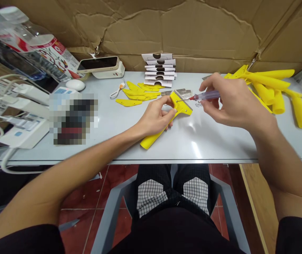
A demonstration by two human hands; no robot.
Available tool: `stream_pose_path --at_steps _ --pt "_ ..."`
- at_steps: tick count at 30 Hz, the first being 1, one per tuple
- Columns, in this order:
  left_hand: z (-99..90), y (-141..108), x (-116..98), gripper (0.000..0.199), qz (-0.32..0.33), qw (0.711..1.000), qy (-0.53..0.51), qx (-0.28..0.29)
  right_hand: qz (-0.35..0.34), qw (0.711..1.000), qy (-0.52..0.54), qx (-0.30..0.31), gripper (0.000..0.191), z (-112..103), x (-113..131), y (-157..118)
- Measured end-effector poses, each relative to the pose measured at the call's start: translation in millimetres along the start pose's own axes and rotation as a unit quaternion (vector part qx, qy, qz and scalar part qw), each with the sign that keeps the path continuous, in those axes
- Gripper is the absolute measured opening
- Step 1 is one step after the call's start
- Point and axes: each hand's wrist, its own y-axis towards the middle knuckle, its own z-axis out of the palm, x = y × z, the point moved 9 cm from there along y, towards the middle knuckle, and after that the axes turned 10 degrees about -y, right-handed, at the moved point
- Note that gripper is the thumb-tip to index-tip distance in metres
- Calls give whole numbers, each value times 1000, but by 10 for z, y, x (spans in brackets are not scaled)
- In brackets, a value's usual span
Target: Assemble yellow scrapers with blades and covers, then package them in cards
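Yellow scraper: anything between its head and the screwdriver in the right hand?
Nothing visible. The right hand holds the screwdriver, its shaft running unobstructed to the yellow scraper; the left hand grips from the opposite side.

Scraper: held over the middle of the surface.
Plates: spread behind it, leftward.
Papers: ranged behind the plates.
Scraper pile: heaped at right.

Smooth plastic scraper, glossy plastic screwdriver handle, shiny tabletop, matt creased cardboard
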Motion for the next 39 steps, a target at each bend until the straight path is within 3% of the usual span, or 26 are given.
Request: stream_pose_path --at_steps 4,8,15,18,22,29,33,39 --pt "8 -5 -10 14 -2 1000 0 1 7 1000 -24 1 24 19 -25 3" --pt "4 -2 -20 14 5 1000 -7 2 9 996 -86 -9 33 31 -33 17" --pt "-8 3 7 15 -6 1000 4 -2 -10 1000 -22 12 28 -21 25 7" --pt "-4 -4 0 15 -6 1000 -3 0 3 999 -37 2 23 -22 -4 3" --pt "-8 -7 -11 15 -2 1000 -10 -1 7 996 -88 -11 32 -2 -11 -1" --pt "-13 2 -4 16 -5 1000 -2 1 -23 1000 -12 -8 25 -23 48 -2" --pt "-14 0 -6 17 -2 1000 -8 1 4 1000 -26 -16 20 -32 5 6" --pt "-26 13 3 17 4 1000 -12 -3 -15 1000 -16 5 31 -20 56 18"
